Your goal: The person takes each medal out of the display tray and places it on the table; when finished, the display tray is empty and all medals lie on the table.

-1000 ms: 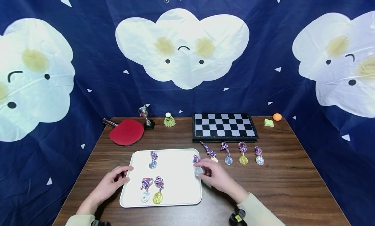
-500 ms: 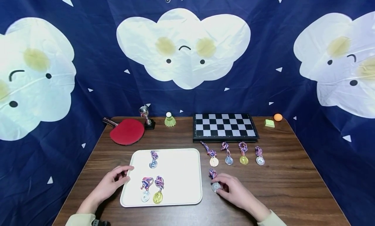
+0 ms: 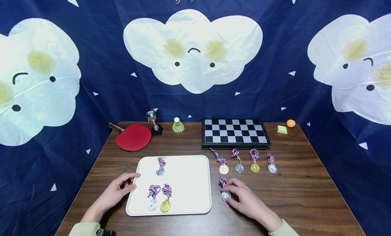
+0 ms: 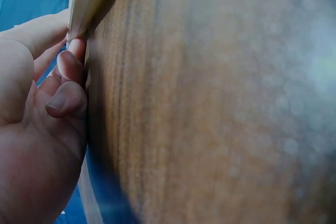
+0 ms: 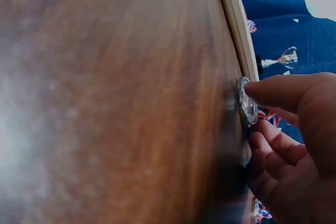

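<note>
My left hand [image 3: 117,188] holds the left edge of a white tray [image 3: 183,209], thumb and fingertips at its rim; other fingers curl in below, as the left wrist view shows. Inside the tray lie a silver medal [image 3: 152,204], a gold medal [image 3: 165,206] and a bluish silver medal [image 3: 160,171], with bunched striped ribbons. Right of the tray, my right hand [image 3: 244,198] pinches another silver medal [image 3: 225,195] by its disc, down at the table. Its knotted ribbon [image 3: 223,181] points away from me. In the right wrist view the disc [image 5: 248,100] sits between thumb and fingers.
Beyond the right hand a row holds a bronze-coloured medal [image 3: 224,169], two silver ones and a gold one [image 3: 255,167]. Behind stand a chessboard [image 3: 236,131], shuttlecock [image 3: 178,125], trophy cup [image 3: 152,119], red paddle [image 3: 133,137], green block [image 3: 282,129] and orange ball [image 3: 291,123].
My right hand has carried the silver medal from the tray's right rim to the table on the right. Over the last half second it has barely moved. My left hand stays at the tray.
</note>
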A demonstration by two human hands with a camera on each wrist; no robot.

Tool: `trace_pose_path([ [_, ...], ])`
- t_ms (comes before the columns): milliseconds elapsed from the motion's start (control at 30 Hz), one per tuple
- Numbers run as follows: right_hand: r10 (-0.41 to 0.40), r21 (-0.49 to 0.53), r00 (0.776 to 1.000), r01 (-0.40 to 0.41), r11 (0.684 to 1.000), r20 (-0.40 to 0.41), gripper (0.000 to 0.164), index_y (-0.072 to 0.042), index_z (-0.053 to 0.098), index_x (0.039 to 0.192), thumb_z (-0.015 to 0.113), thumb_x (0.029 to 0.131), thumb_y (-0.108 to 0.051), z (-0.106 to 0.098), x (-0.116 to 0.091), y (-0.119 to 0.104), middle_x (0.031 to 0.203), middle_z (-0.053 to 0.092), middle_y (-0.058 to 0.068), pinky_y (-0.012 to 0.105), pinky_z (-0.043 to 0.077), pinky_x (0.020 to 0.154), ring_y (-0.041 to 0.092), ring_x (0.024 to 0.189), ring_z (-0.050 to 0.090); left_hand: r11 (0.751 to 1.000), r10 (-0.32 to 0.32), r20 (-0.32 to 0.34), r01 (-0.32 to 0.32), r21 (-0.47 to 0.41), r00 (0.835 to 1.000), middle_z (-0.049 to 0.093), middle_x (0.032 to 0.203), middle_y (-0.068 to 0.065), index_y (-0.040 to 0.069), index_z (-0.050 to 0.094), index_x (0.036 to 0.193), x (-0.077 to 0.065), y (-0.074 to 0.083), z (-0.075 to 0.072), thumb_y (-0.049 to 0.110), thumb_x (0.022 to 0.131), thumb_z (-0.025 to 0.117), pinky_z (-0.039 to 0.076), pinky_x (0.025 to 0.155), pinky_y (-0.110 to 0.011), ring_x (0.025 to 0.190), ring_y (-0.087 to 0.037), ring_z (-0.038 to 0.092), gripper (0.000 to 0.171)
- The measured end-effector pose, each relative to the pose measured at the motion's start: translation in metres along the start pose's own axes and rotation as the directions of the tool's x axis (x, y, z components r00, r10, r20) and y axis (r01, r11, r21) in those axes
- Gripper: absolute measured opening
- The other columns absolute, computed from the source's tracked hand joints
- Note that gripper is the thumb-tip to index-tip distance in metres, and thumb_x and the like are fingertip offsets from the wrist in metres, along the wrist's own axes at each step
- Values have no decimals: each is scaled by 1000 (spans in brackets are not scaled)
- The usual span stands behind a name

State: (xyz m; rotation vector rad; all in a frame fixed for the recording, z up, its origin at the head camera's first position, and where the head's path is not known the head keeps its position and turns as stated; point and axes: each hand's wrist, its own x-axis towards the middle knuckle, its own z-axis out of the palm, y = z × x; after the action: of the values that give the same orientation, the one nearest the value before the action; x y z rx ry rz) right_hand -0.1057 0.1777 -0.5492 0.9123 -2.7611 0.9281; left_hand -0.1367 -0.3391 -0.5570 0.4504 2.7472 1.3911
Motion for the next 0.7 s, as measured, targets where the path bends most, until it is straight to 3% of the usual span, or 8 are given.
trace_pose_path([
  [200, -15, 27, 996, 18, 999, -83, 24, -30, 69, 101, 77, 80, -21, -4, 7, -8, 103, 48, -14, 32, 43, 82, 4, 97, 47, 1000, 7, -1, -7, 2, 1000, 50, 92, -4, 15, 62, 120, 1, -1, 0, 13, 88, 68, 39, 62, -26, 74, -14, 46, 32],
  [400, -97, -23, 980, 94, 995, -175, 17, -27, 68, 92, 77, 78, -21, 4, 36, -43, 99, 49, -14, 28, 44, 77, 4, 95, 45, 1000, 21, -11, -21, 10, 1000, 50, 92, -4, 15, 62, 120, 0, 0, -1, 12, 88, 68, 39, 62, -26, 74, -14, 46, 32],
  [600, -268, -37, 963, 267, 963, -26, 19, -24, 68, 102, 70, 84, -23, 33, 73, -86, 93, 60, -11, 23, 43, 81, 2, 89, 51, 999, 36, -12, -36, -3, 999, 51, 93, -6, 12, 62, 120, 0, 0, 0, 9, 88, 68, 39, 63, -26, 75, -14, 46, 33],
  [700, -301, -55, 952, 304, 951, 65, 22, -25, 67, 108, 68, 86, -26, 51, 87, -102, 91, 61, -12, 19, 42, 78, -2, 81, 50, 999, 33, -7, -33, 1, 999, 51, 93, -7, 12, 62, 120, 0, 1, 0, 8, 88, 68, 39, 63, -26, 75, -14, 46, 33],
])
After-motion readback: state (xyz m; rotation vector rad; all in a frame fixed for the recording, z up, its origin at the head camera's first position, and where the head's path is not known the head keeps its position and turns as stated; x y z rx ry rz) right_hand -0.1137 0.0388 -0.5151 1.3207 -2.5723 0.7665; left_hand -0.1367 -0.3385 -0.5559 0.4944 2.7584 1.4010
